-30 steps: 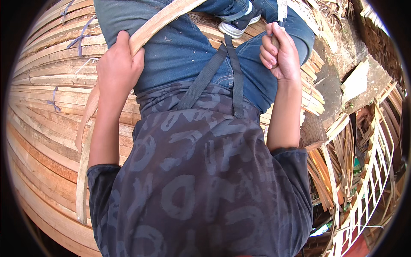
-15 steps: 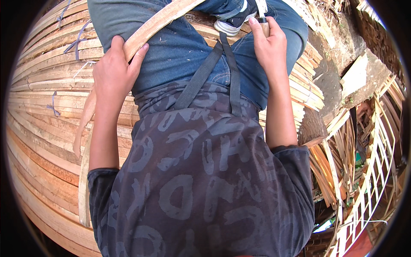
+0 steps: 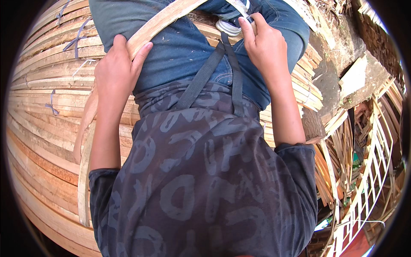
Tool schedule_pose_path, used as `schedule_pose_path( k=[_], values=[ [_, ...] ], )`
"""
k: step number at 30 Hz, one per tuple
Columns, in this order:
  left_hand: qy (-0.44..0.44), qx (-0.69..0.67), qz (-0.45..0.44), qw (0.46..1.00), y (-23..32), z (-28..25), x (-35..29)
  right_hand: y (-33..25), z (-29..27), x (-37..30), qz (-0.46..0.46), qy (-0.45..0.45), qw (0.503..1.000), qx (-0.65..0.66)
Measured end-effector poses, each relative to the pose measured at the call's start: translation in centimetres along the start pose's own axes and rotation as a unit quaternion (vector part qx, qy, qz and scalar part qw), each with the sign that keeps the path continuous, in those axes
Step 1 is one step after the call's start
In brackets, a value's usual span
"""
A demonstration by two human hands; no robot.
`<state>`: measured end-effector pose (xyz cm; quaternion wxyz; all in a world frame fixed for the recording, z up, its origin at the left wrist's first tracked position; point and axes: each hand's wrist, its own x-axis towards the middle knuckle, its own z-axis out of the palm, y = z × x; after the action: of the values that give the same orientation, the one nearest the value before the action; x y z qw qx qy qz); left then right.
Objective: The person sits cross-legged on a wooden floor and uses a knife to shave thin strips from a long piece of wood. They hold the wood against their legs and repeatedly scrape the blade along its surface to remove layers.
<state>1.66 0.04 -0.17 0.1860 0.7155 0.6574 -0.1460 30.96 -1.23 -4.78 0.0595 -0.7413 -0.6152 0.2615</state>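
My left hand [image 3: 114,68] is closed round the near end of a long, pale wooden strip [image 3: 165,21]. The strip slants over my left thigh up to the top edge, where its far end is cut off from view. My right hand [image 3: 267,45] is closed on the light wooden handle of a knife, above my right thigh. The pale blade [image 3: 238,7] points up and left toward the strip. Whether blade and strip touch cannot be seen.
Stacked wooden strips [image 3: 43,124], some tied with bluish bands [image 3: 77,39], lie under me and to the left. A cut log [image 3: 313,126] is by my right elbow. A pale lattice [image 3: 368,171] and loose slats stand on the right. My shoe [image 3: 229,28] is near the knife.
My right hand has moved a little left, and the knife has tilted left toward the wooden strip. The left hand keeps its hold on the strip, nearly unmoved.
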Motion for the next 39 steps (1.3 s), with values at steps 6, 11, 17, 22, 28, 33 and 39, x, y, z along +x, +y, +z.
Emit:
schedule_pose_path(
  k=[6, 11, 17, 22, 28, 33, 39],
  values=[
    [-0.014, -0.027, 0.025, 0.999, 0.4, -0.6, 0.7, 1.0, 1.0, 1.0, -0.002, 0.032, 0.998, -0.046],
    [-0.028, -0.028, 0.018, 0.999, 0.0, -0.5, 0.5, 2.0, 0.2, 1.3, -0.021, 0.020, 0.994, -0.110],
    [-0.037, -0.040, -0.002, 0.998, 0.3, -0.8, 0.4, 5.6, 0.5, 3.9, 0.073, 0.131, 0.968, -0.199],
    [-0.041, -0.044, 0.001, 0.998, 0.2, -0.8, 0.5, 15.1, -4.5, 4.4, 0.136, 0.129, 0.973, -0.135],
    [-0.048, -0.001, -0.012, 0.999, 0.8, -0.8, 0.3, 10.2, -2.8, 1.7, 0.066, 0.133, 0.984, 0.094],
    [-0.045, 0.008, 0.022, 0.999, -0.2, -0.9, 0.8, 2.9, 1.7, 0.5, -0.069, 0.116, 0.979, 0.154],
    [-0.040, -0.027, 0.038, 0.998, -0.3, -1.1, 0.9, 2.3, 1.0, 1.9, -0.077, 0.076, 0.994, 0.010]
  ],
)
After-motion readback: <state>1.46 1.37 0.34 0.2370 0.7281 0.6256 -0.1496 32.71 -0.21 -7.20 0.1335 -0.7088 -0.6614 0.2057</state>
